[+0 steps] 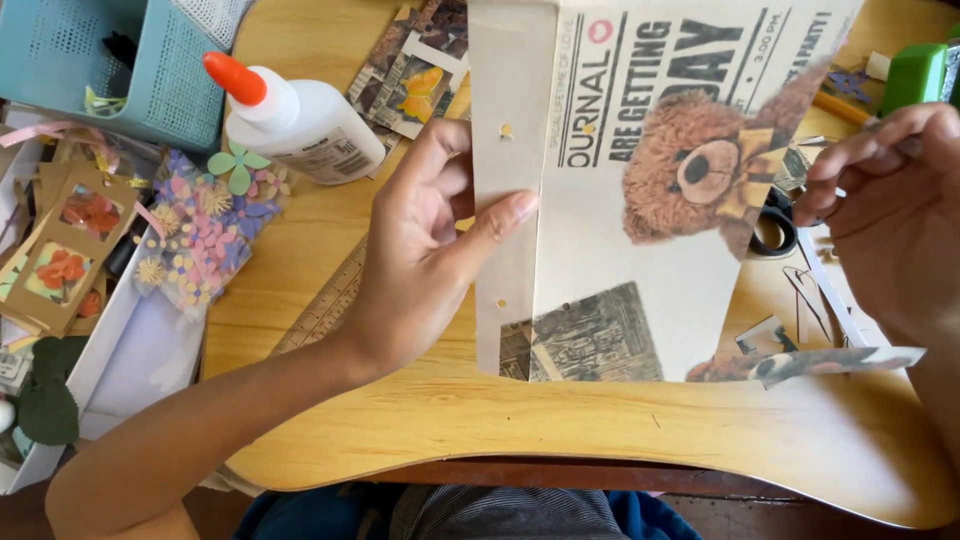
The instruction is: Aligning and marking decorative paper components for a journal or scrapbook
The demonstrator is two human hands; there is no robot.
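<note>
Pale wooden tabletop (420,420) with a curved front edge, crowded with craft supplies — view straight down from the head camera.

Left hand (425,255) grips a beige printed paper sheet with a brown teddy-bear picture (640,200) by its plain left margin: thumb pressed on the front, fingers curled behind, so the hand is clamped on the sheet. Two small punched holes sit in that margin. Sheet is held up above the table, in front of the person, tilted slightly.

Right hand (895,205) is at the sheet's right edge, fingers bent together near the bear's cut outline; whether it pinches the paper cannot be told. A narrow cut paper strip (840,362) trails off the sheet's lower right corner.

Black-handled scissors (775,225) lie on the table, partly hidden behind the sheet.

Left of the sheet — a white glue bottle with an orange cap (295,115) lying on its side, a clear bag of pastel paper flowers (205,235) just beside it, a teal plastic basket (100,60) at the top left corner. A wooden ruler (325,305) lies under the left wrist.
</note>
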